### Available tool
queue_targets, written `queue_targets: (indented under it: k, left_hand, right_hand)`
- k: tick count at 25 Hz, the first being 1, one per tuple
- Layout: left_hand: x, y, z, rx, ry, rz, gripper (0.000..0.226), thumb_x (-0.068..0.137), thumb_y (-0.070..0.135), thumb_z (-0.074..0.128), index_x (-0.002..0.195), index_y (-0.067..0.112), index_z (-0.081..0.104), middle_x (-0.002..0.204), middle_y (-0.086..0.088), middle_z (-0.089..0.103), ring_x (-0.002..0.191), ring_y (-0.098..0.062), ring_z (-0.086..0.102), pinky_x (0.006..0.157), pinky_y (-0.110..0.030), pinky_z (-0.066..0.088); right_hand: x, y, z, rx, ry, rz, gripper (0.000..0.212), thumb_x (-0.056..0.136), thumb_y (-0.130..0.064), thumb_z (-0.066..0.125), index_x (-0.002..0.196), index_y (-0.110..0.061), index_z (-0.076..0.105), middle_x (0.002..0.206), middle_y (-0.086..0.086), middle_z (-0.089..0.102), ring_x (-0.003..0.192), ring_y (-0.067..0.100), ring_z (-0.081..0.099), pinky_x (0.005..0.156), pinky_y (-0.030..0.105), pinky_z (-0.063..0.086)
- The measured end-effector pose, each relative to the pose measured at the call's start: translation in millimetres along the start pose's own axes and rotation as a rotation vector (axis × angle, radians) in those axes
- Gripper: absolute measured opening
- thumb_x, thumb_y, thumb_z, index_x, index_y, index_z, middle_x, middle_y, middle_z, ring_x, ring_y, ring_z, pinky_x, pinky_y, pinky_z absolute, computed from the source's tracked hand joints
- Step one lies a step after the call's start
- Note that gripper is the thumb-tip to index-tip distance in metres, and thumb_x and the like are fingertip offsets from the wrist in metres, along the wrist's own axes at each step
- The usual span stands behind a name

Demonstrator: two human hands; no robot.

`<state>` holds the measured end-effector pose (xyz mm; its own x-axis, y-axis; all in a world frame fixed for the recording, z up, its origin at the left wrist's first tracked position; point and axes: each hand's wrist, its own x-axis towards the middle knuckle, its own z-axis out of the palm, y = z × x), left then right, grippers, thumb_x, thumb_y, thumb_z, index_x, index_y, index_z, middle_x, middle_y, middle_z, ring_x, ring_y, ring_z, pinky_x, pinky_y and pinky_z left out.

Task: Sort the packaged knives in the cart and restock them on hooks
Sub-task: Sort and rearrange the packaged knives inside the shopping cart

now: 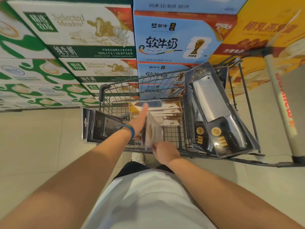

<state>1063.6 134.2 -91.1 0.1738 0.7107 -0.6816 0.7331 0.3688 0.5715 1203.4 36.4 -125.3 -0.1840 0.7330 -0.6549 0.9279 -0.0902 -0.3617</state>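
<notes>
A grey wire cart stands in front of me. Leaning in its right side is a large cleaver in a dark package, with another dark pack behind it. White-carded knife packs lie stacked at the cart's far end. Dark boxed knife packs stand along the cart's left side. My left hand reaches into the basket with straight fingers, resting against a clear pack that stands on edge. My right hand grips the near lower end of that pack.
Stacked milk cartons in green-white, blue and yellow form a wall behind the cart. The cart's white handle bar runs down the right. Pale tiled floor lies to the left and around my feet.
</notes>
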Motion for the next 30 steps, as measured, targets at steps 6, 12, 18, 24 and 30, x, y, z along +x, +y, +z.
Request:
queue_targets:
  k: [6, 12, 18, 24, 30]
  left_hand:
    - [-2.0, -12.9, 34.0, 0.351, 0.214, -0.037, 0.035, 0.094, 0.011, 0.045, 0.126, 0.024, 0.048, 0.117, -0.014, 0.056, 0.091, -0.037, 0.061, 0.071, -0.040, 0.050]
    - [4.9, -32.7, 18.9, 0.273, 0.229, -0.105, 0.037, 0.093, 0.015, 0.047, 0.128, 0.029, 0.048, 0.103, -0.006, 0.062, 0.082, -0.027, 0.059, 0.067, -0.033, 0.048]
    - [1.8, -40.7, 22.2, 0.242, 0.291, -0.117, 0.036, 0.093, 0.020, 0.050, 0.129, 0.025, 0.048, 0.090, -0.003, 0.062, 0.074, -0.023, 0.056, 0.065, -0.030, 0.044]
    - [21.7, -55.1, 13.9, 0.211, 0.330, -0.059, 0.029, 0.089, 0.022, 0.049, 0.118, 0.023, 0.049, 0.106, -0.005, 0.060, 0.088, -0.035, 0.062, 0.070, -0.036, 0.045]
    - [41.5, -79.2, -5.4, 0.184, 0.384, -0.023, 0.025, 0.086, 0.026, 0.050, 0.112, 0.029, 0.050, 0.090, 0.005, 0.051, 0.066, -0.026, 0.054, 0.061, -0.034, 0.049]
  right_hand:
    - [0.7, -1.1, -9.6, 0.175, 0.003, -0.079, 0.030, 0.101, -0.031, 0.054, 0.129, -0.024, 0.063, 0.130, 0.002, 0.064, 0.112, 0.021, 0.064, 0.093, 0.034, 0.054]
    - [25.8, 23.4, -27.3, 0.441, 0.201, 0.161, 0.034, 0.102, -0.037, 0.051, 0.132, -0.020, 0.051, 0.114, -0.002, 0.053, 0.097, 0.017, 0.057, 0.067, 0.024, 0.041]
    - [100.8, 6.3, -33.0, 0.375, 0.214, 0.224, 0.041, 0.103, -0.035, 0.049, 0.139, -0.015, 0.051, 0.132, 0.011, 0.058, 0.117, 0.030, 0.058, 0.092, 0.037, 0.050]
    - [233.8, -12.9, -22.6, 0.161, 0.098, 0.286, 0.065, 0.090, -0.038, 0.071, 0.143, -0.012, 0.044, 0.144, 0.015, 0.049, 0.132, 0.035, 0.048, 0.104, 0.040, 0.044]
    - [330.9, 2.7, 15.5, -0.125, 0.067, 0.248, 0.120, 0.069, -0.048, 0.090, 0.158, -0.018, 0.015, 0.161, 0.015, 0.026, 0.145, 0.036, 0.029, 0.110, 0.046, 0.039]
